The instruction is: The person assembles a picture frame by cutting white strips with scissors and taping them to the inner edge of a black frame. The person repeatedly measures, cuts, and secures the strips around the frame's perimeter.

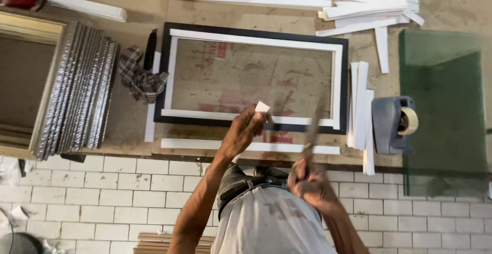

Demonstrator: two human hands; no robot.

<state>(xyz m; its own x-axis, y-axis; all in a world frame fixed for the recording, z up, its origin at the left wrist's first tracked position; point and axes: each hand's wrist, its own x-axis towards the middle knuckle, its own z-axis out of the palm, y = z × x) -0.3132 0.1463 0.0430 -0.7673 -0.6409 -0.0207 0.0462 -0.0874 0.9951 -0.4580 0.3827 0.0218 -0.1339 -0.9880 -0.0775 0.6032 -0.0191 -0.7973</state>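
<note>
Black picture frame (254, 32) lies flat on the worn workbench (138, 5) ahead of me, a long rectangle with white strips (256, 41) set just inside its edges as an inner border, and the clear middle lets the stained board beneath show through. Another long white strip (205, 144) lies on the bench just outside the frame's near edge. My left hand (245, 130) reaches over that near edge, fingers (254, 116) pinched closed on a small white block (262, 107) held right above the inner strip. My right hand (310, 182) is drawn back close to my body, fist closed around the handle of a slim tool (312, 131) that is blurred, so I cannot tell what kind it is; its upper end points toward the frame's near rail. Beside the frame's right end stand more white strips (360, 105) and a grey tape dispenser (393, 125), with a green glass sheet (443, 110) beyond. On the left lie a checked rag (138, 77) and stacked silver frames (82, 90).
</note>
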